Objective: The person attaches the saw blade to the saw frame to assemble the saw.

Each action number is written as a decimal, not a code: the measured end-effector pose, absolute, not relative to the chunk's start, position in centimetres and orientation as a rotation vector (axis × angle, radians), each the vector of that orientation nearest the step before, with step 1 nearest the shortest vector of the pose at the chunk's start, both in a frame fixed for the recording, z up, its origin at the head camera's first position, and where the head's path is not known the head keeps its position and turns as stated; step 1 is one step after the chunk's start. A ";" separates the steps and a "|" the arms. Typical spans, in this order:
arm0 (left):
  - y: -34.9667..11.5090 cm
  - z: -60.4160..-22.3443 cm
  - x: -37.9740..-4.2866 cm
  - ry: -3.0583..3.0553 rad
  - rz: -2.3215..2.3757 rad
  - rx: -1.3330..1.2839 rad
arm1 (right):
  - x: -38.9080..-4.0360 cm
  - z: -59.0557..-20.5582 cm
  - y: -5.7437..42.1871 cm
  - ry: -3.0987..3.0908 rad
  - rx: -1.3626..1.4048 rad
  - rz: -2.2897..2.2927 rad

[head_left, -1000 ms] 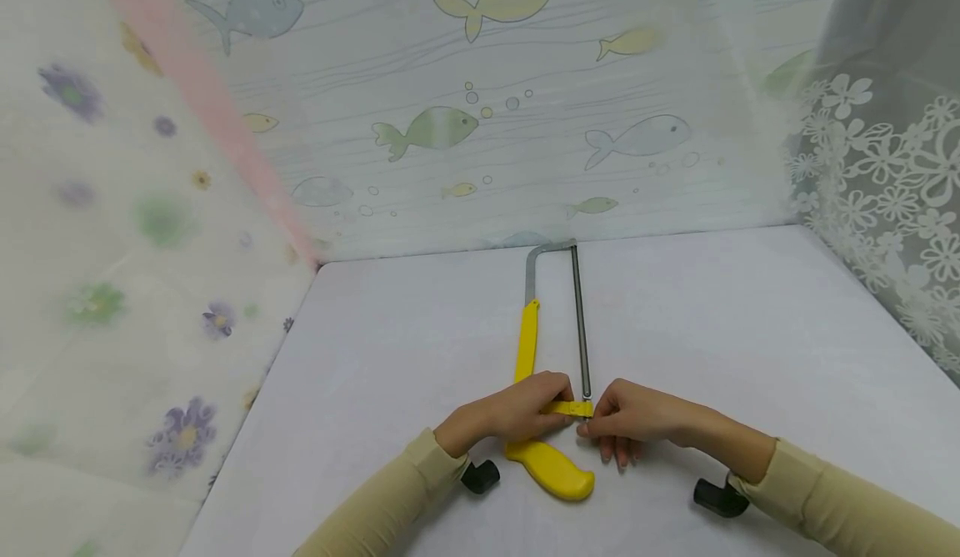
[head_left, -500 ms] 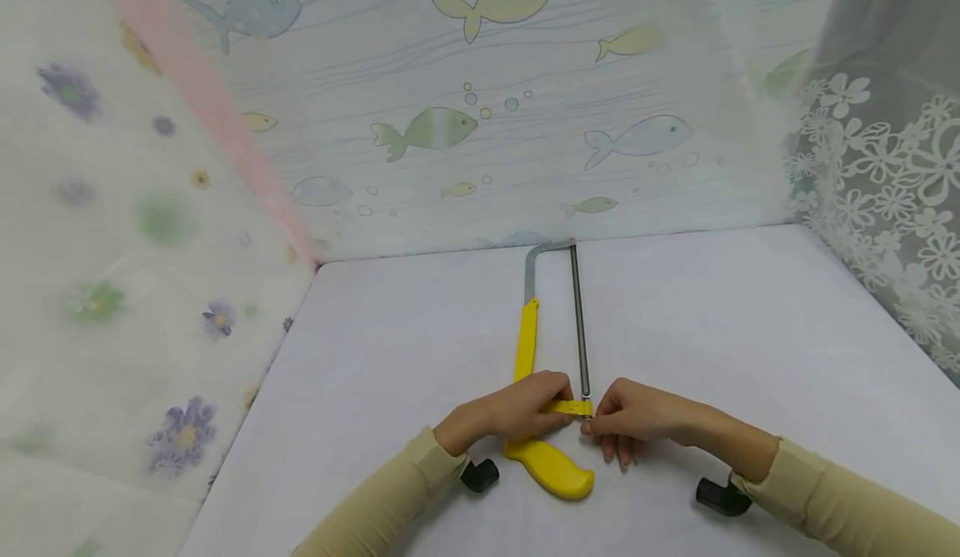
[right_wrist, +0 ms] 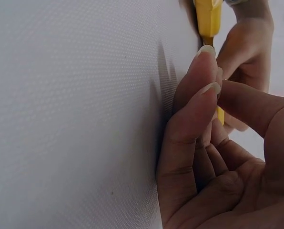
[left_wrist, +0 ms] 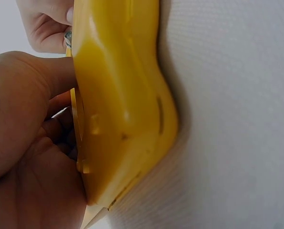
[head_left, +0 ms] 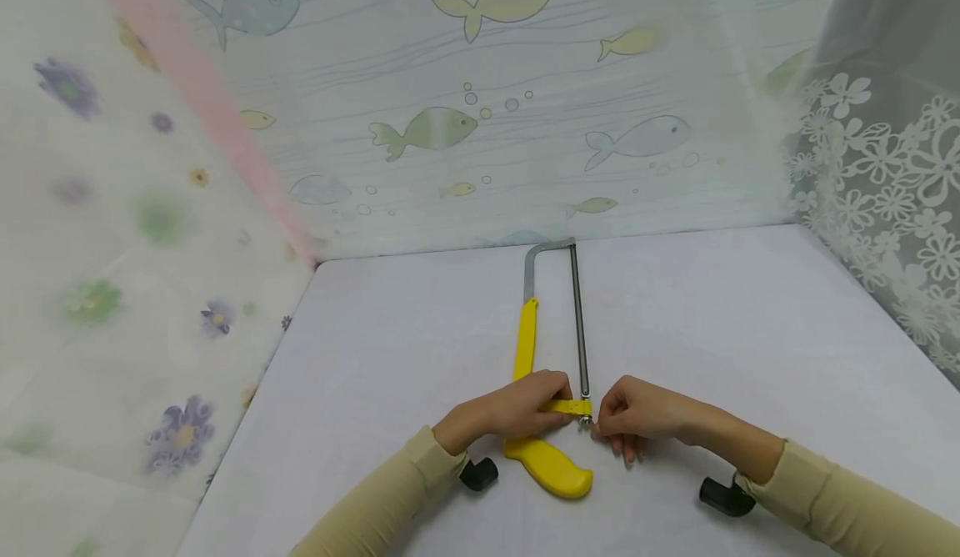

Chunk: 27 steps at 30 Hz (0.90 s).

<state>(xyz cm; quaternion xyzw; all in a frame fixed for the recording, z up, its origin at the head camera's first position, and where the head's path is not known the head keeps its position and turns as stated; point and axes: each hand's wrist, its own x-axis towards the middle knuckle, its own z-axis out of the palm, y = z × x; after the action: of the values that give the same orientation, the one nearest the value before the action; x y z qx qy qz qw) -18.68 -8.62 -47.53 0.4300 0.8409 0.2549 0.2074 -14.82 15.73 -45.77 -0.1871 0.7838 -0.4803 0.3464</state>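
Fastener of silvery metal (head_left: 586,423), wing-nut-like in shape, uncovered beside the right hand (head_left: 638,411)

Since the previous head views, the right fingertips have been shifted slightly outward, so that the fastener they partly covered is now exposed. A pause between turns of it may be meant; whether it is being tightened or loosened cannot be told. The yellow hacksaw with a grey metal front bow (head_left: 526,342) is laid flat between and beyond the hands, and its yellow frame, near the yellow crosspiece (head_left: 574,408), is gripped by the left hand (head_left: 531,404). The right hand's fingers are curled, but whether the fastener is pinched or merely neared cannot be made out.

Beyond both hands, the straight dark-grey blade (head_left: 580,323) is stretched almost to the far edge of the white-covered table (head_left: 712,315), where the fish-patterned sheet (head_left: 420,182) is met; little forward room is left there. More room is offered to the right of the right hand, and to the left of the left hand as far as the flower-patterned sheet (head_left: 90,207). Nearer than the left hand, the smooth yellow handle (head_left: 555,468) should be watched if that wrist is lowered.
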 end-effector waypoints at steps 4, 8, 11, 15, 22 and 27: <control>-8.6 -47.5 -18.6 2.335 0.717 1.193 | -14.8 -45.9 15.7 2.011 -0.483 -1.256; -8.6 -47.5 -18.6 2.328 0.726 1.197 | -14.8 -46.0 15.5 1.979 -0.492 -1.263; -8.6 -47.5 -18.6 2.326 0.726 1.201 | -14.7 -46.0 15.3 1.967 -0.501 -1.262; -8.6 -47.5 -18.6 2.331 0.718 1.207 | -14.7 -45.8 15.0 1.962 -0.498 -1.255; -8.5 -47.5 -18.6 2.332 0.723 1.205 | -14.6 -45.7 14.9 1.962 -0.483 -1.266; -8.5 -47.6 -18.6 2.337 0.720 1.201 | -14.6 -45.8 14.9 1.968 -0.473 -1.266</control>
<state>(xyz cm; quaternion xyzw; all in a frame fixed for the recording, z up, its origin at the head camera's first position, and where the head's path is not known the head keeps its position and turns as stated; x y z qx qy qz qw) -18.63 -8.53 -47.58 0.4311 0.8393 0.2586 0.2071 -14.61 14.89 -45.83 -0.1841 0.7663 -0.4932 0.3683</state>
